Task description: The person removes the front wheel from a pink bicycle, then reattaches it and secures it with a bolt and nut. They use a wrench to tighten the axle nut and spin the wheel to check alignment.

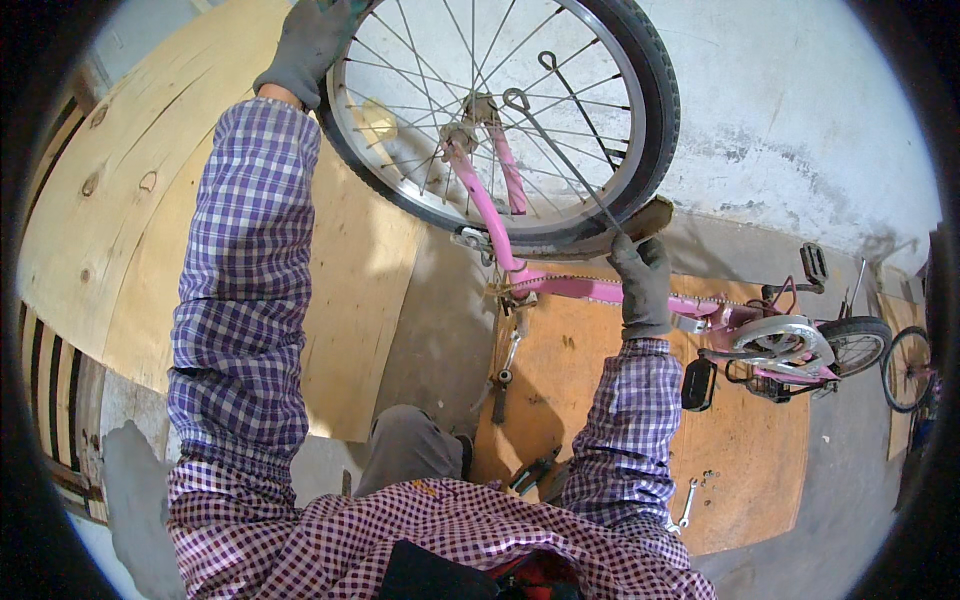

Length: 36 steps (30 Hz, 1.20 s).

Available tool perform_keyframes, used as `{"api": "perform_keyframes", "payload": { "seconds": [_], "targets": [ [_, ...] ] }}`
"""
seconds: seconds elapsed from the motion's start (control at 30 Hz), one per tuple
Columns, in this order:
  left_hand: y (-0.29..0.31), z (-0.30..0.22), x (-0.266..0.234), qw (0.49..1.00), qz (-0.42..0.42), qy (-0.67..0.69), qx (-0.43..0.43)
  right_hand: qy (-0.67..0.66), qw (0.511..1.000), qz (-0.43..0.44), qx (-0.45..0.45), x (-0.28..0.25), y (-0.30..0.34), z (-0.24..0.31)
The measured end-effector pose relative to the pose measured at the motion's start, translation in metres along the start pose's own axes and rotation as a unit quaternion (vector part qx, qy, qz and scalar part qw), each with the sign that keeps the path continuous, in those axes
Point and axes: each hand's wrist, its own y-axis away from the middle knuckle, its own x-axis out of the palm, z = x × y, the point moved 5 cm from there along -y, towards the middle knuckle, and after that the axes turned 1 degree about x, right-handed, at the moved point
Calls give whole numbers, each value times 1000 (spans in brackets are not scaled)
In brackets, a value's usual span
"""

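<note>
- Landmark: the near wheel [481, 104], at the top of the view, hub between 2 pink arms [483, 205] of the bicycle frame [580, 289]. Its upper edge is cropped.
- Left hand [315, 52], gray glove: at the wheel's upper-left side, against the tire [665, 110]. Fingertips run out of view; cannot tell how tightly they close.
- Right hand [641, 285], gray glove: at the wheel's lower-right edge, fingers curled in. Appears to pinch the lower end of 1 looped metal rod [560, 152], close against the tire; exact contact partly hidden.
- Rod: slants across the wheel's lower-right spokes, loop end toward the hub.
- Progress, judged: tire lies around most of the visible rim [638, 110]. Done: wheel is seated in the arms. Left: 1 stretch beside the right hand, brownish inner side showing, looks lifted clear of the rim. Work at the tire edge seems partway; cropped section not checked.
- Below the wheel: orange board [560, 360] with 1 wrench [507, 362] and dark pliers [535, 470], both apart from the hands.
- Right of the wheel, lower: chainring [785, 345], then 1 smaller-looking wheel [860, 345].
- Left of the wheel: plywood sheet [110, 260].
</note>
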Motion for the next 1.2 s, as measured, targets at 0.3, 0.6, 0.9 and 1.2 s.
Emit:
{"api": "perform_keyframes", "payload": {
  "seconds": [0.3,0.6,0.9,1.2],
  "targets": [
    [18,-13,-15,995,-75,50,-35,-18,1000,8,-12,-2,14,8],
    [100,-25,-52,987,-144,-41,65,-41,981,-158,104,-29,75,4],
    [398,41,157,986,38,118,-110,-66,983,-164,-56,-193,84,-65],
    [557,22,255,919,188,179,-297,32,988,-145,-42,-174,106,-92]
  ]
}}
